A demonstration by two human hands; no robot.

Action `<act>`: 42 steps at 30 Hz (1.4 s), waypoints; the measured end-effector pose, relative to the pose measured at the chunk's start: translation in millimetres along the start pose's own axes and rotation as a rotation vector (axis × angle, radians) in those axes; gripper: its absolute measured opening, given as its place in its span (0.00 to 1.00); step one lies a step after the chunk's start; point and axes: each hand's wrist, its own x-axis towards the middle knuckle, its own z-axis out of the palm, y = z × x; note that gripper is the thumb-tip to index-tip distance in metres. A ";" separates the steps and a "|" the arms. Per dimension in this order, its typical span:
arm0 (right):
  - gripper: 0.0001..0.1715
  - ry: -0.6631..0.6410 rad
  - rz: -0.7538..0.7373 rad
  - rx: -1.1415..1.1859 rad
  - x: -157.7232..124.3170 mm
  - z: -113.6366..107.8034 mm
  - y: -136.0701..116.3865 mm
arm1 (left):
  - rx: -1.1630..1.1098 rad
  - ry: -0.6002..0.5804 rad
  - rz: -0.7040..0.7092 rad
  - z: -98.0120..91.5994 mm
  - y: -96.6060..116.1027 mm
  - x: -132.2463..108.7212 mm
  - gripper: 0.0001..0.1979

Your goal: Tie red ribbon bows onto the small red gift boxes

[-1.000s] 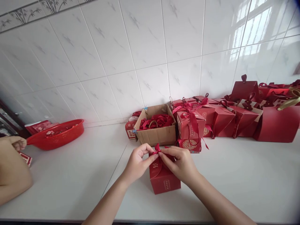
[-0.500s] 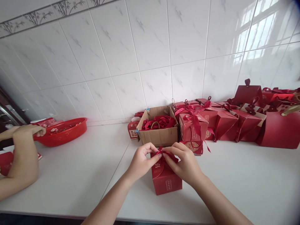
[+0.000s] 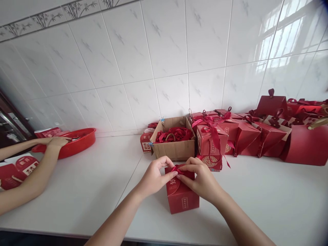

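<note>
White-tiled wall above a white table (image 3: pixel 256 198). Red gift box (image 3: pixel 183 201) at centre; fingers of left hand (image 3: pixel 153 177) and right hand (image 3: pixel 203 181) pinch its red ribbon (image 3: pixel 179 169) on top. Cardboard box (image 3: pixel 174 152) at 12 o'clock. Knotting appears under way and calls for even tension.

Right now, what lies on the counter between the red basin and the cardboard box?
Mostly bare white counter, as the head view shows; only a small red box stands at the left side of the cardboard box.
</note>
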 end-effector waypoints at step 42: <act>0.17 0.013 0.315 0.289 -10.1 -5.6 -0.4 | -0.054 0.008 0.091 -1.2 -36.1 2.8 0.07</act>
